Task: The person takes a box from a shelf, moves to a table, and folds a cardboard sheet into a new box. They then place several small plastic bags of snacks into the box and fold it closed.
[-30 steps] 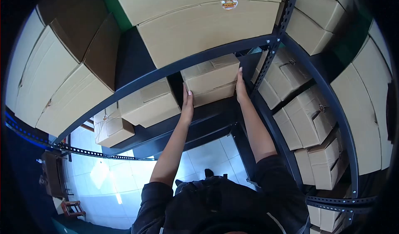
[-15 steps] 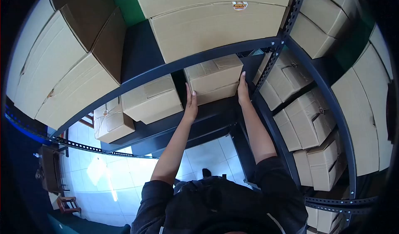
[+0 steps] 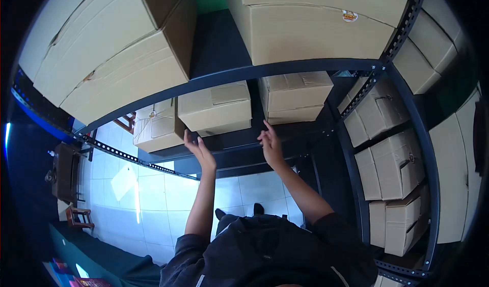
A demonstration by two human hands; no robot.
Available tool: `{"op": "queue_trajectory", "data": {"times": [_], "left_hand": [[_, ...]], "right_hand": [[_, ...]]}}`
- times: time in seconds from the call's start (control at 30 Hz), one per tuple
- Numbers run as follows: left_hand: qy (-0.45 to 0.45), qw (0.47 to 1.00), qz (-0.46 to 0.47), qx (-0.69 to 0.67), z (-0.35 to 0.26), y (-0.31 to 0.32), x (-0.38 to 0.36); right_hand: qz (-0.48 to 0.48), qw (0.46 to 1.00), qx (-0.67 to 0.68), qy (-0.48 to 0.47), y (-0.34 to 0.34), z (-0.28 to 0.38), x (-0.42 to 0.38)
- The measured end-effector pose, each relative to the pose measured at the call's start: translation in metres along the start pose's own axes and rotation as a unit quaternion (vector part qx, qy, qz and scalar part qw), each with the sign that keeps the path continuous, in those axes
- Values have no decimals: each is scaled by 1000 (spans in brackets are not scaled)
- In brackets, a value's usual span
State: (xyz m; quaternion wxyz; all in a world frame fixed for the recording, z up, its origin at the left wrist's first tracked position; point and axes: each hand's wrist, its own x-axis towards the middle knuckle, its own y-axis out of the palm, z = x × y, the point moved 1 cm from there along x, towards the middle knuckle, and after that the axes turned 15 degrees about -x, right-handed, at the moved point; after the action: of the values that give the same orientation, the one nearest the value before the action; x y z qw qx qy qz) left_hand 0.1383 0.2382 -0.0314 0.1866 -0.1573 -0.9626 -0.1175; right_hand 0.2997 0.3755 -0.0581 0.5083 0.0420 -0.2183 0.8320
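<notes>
Three cardboard boxes stand in a row on a dark metal shelf (image 3: 224, 147). My left hand (image 3: 202, 153) is open, fingers stretched up by the lower left corner of the middle cardboard box (image 3: 219, 116). My right hand (image 3: 271, 144) holds nothing. Its fingers are apart and partly bent, just in front of the gap between the middle box and the right cardboard box (image 3: 293, 98). The left cardboard box (image 3: 155, 129), tied with string, sits close beside the middle one.
Large cartons (image 3: 316, 35) fill the shelf above, whose front beam (image 3: 234, 73) crosses over the boxes. To my right, more boxes (image 3: 392, 165) stack on another rack with a perforated post (image 3: 407, 22). A small wooden stool (image 3: 80, 217) stands on the tiled floor (image 3: 158, 205).
Both hands have let go of the right box and moved left, the left hand to the middle box's corner. The view has shifted left, and the right box stays on the shelf.
</notes>
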Motion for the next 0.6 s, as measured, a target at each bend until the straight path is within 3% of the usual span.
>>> {"op": "queue_trajectory", "data": {"times": [0.03,0.1,0.2,0.33,0.47,0.6], "left_hand": [[2,1000,-5,0,14,-3,9],[-144,968,31,-205,40,-5,20],[-197,965,52,-167,48,-8,25],[-235,943,145,-187,47,-18,24],[-261,941,150,-153,31,-12,18],[-257,939,170,-154,53,-8,17]], "right_hand": [[4,1000,1,-4,8,1,4],[114,991,23,73,20,2,10],[201,969,-9,147,24,2,29],[180,977,18,116,32,-17,37],[142,982,35,116,31,-22,26],[127,984,-2,124,22,-27,29]]}}
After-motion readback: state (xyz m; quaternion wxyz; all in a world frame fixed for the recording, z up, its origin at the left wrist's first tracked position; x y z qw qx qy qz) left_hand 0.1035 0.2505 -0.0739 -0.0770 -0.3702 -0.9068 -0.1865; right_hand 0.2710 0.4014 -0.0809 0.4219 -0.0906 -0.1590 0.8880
